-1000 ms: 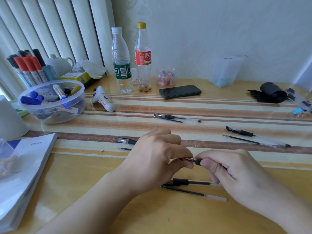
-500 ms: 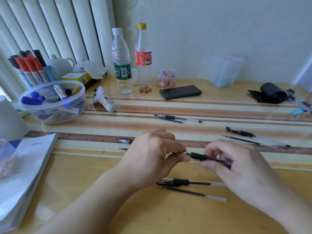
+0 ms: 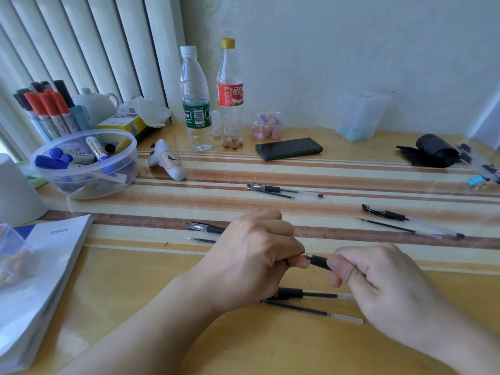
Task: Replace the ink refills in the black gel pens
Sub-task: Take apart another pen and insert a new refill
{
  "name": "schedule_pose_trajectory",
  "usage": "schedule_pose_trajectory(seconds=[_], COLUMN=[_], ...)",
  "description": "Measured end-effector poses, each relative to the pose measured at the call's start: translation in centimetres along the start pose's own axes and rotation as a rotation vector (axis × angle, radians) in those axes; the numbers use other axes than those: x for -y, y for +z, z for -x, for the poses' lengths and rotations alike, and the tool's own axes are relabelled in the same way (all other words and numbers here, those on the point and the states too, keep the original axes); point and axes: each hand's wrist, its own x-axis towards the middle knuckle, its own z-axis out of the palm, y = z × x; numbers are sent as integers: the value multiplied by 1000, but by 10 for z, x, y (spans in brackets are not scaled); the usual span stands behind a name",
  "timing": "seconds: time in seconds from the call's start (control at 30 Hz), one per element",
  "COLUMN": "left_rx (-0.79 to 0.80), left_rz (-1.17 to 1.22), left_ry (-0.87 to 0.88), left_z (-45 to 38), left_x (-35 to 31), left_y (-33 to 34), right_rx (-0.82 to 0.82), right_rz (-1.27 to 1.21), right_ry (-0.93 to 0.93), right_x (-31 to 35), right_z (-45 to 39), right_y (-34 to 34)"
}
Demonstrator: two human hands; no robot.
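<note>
A black gel pen (image 3: 317,260) hangs a little above the table between both hands. My left hand (image 3: 254,258) pinches its tip end, and my right hand (image 3: 378,277) grips the barrel; most of the pen is hidden by fingers. Under the hands lie another pen (image 3: 305,293) and a loose refill (image 3: 311,311). A third pen (image 3: 205,228) and refill (image 3: 201,240) poke out left of my left hand. Two more pen-and-refill pairs lie farther back, one in the middle (image 3: 281,189) and one at the right (image 3: 387,213).
A clear bowl of markers (image 3: 84,163), a white remote-like device (image 3: 167,163), two bottles (image 3: 196,104), a phone (image 3: 289,148) and a black roll (image 3: 433,151) sit at the back. A paper stack (image 3: 40,266) lies at the left edge.
My right hand has slid back along the pen toward my left hand, so less of the black grip shows. The left hand keeps its pinch on the tip end.
</note>
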Motion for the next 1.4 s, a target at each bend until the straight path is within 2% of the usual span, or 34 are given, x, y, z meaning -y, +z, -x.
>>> schedule_pose_trajectory(seconds=[0.07,0.13,0.23,0.33,0.5,0.73,1.0,1.17,1.4], left_rx=[-15,8,87,73,5,35,49,128,90], left_rz=[49,129,389,474,698,730,667,560,515], left_ry=[-49,-186,-372,-396,-544,-539,-541,-494,-468], left_z=[1,1,5,6,4,4,4,5,6], left_x=[-1,-2,3,6,13,15,16,8,2], left_y=[0,0,3,2,2,4,4,6,5], right_rx=[6,-19,-84,-86,-62,-93,-136,-136,-147], right_rz=[-49,-72,-111,-102,17,36,52,83,13], right_ry=[-4,-14,-9,-2,17,11,16,-40,-66], right_x=[0,-1,-4,-4,-3,-2,-2,4,-2], right_z=[-2,-6,-8,-7,-6,-6,-7,-7,-8], right_y=[-3,-7,-11,-13,-14,-12,-15,-13,-7])
